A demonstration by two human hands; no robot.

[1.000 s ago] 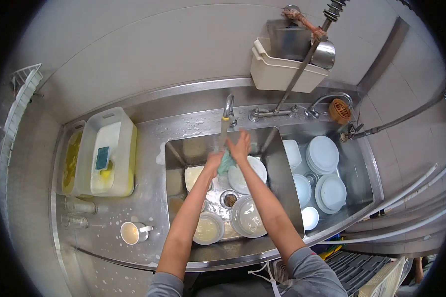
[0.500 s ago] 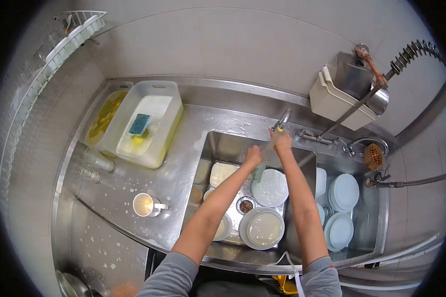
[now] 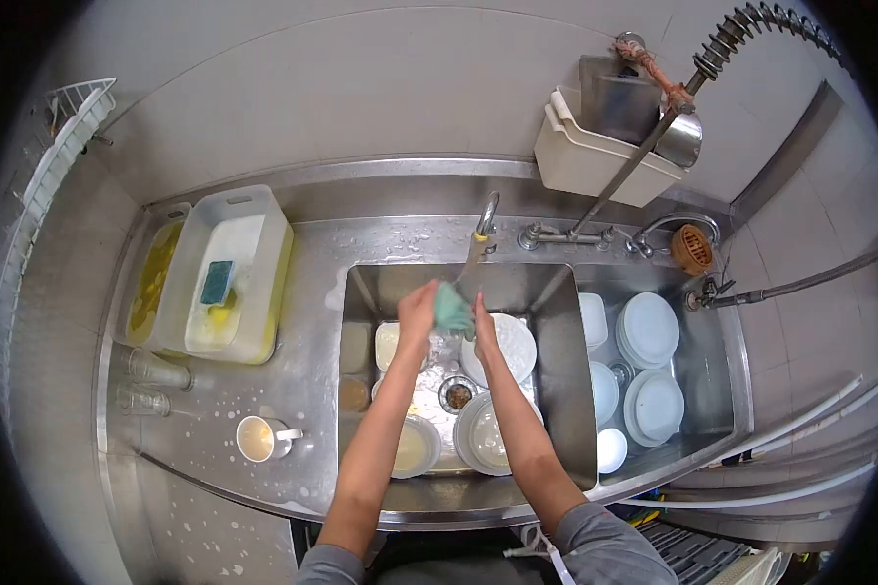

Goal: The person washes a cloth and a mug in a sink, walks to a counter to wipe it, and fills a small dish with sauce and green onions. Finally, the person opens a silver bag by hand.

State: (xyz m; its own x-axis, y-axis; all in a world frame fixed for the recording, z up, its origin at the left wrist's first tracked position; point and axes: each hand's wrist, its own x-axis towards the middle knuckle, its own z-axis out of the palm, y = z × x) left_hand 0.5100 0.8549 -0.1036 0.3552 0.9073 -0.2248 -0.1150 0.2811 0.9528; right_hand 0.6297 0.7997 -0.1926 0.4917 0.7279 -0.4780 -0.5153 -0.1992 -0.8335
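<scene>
Both hands are over the left sink basin, a little below the faucet [image 3: 486,216]. My left hand [image 3: 419,314] is closed on the left side of a green cloth [image 3: 453,310]. Beside the cloth's right edge is my right hand [image 3: 482,324], seen edge-on, its fingers pointing up toward the faucet; its grip is hard to make out. Under the hands, a white plate [image 3: 509,353], a stack of bowls [image 3: 474,437], another bowl [image 3: 415,447] and a square dish [image 3: 387,343] lie in the basin around the drain [image 3: 457,394].
Stacked plates [image 3: 648,330] fill part of the right basin. On the left counter stand a plastic tub [image 3: 270,322] with a sponge [image 3: 218,282], a mug [image 3: 257,439] and glasses [image 3: 158,370]. A beige bin [image 3: 595,168] hangs on the wall by a spray hose [image 3: 634,166].
Both hands have moved down from the faucet, and the green cloth is now bunched between them. The view has shifted to the right.
</scene>
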